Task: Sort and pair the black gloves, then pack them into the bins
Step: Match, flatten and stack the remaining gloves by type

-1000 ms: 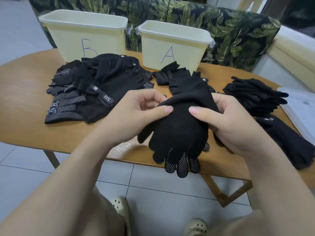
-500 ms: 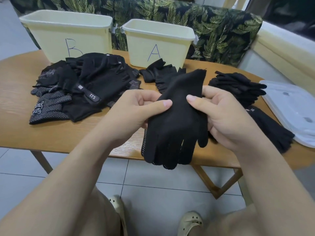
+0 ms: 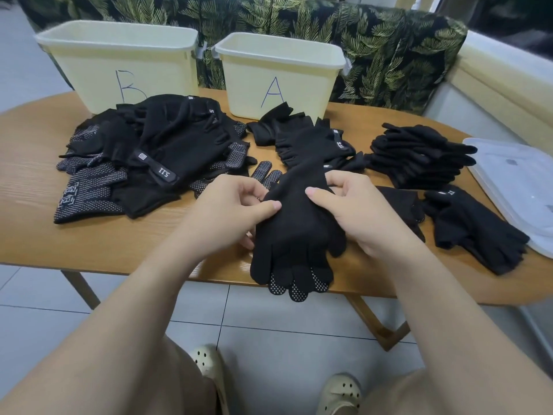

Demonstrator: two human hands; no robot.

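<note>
My left hand (image 3: 230, 211) and my right hand (image 3: 356, 211) both grip a stacked pair of black dotted gloves (image 3: 296, 235) at the table's front edge; the glove fingers hang over the edge. A big heap of mixed black gloves (image 3: 155, 154) lies at the left. Fingerless gloves (image 3: 281, 127) lie in front of bin A (image 3: 281, 73). Bin B (image 3: 119, 61) stands at the back left. A neat stack of black gloves (image 3: 419, 154) sits at the right, with more loose gloves (image 3: 472, 229) nearer me.
The wooden table (image 3: 30, 163) is oval, with a clear plastic lid (image 3: 520, 181) at its right end. A leaf-patterned sofa (image 3: 389, 55) stands behind the bins. Tiled floor and my feet in pale clogs show below the table edge.
The held gloves were lifted upright half a second ago; now they are lowered onto the table's front edge, with dotted fingertips showing again. The camera view has shifted slightly.
</note>
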